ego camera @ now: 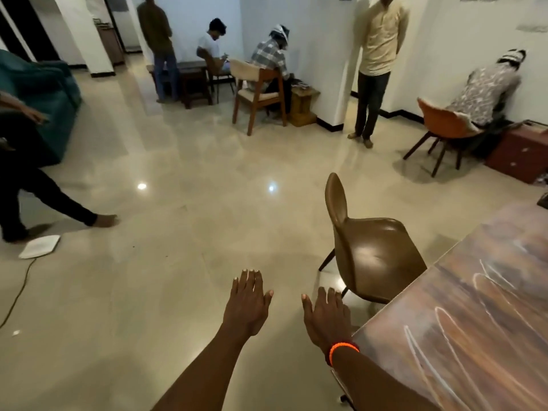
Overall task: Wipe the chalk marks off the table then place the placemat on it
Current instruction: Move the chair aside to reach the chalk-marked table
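Both hands out in front, palms down, over bare floor (148,292), holding nothing. Left hand (247,304): grip spread, fingers straight and close together, thumb out to the side. Right hand (326,318): same, fingers straight, thumb splayed toward the left hand; orange wristband (342,350) on the wrist.

Landmark = counter (474,336), glossy wood-grain top, lower right of view. Chalk marks (462,318) still on it: white looping strokes across the near part of the top, unwiped. Right hand is just beside the counter's near corner, not touching the top; right forearm runs along its edge. Left hand is further from the counter, well off it.

Brown chair (370,247) stands just beyond the counter's corner, seat toward the counter, back facing the open floor. Right fingertips line up with its legs in view; contact can't be told.

No placemat or cloth identifiable in view.

Away from the counter, across the floor: white flat device (40,247) with a cable on the floor, far left; a person mid-stride next to it. Further back, several people seated or standing by the walls, wooden chair (258,93), orange chair (441,126).
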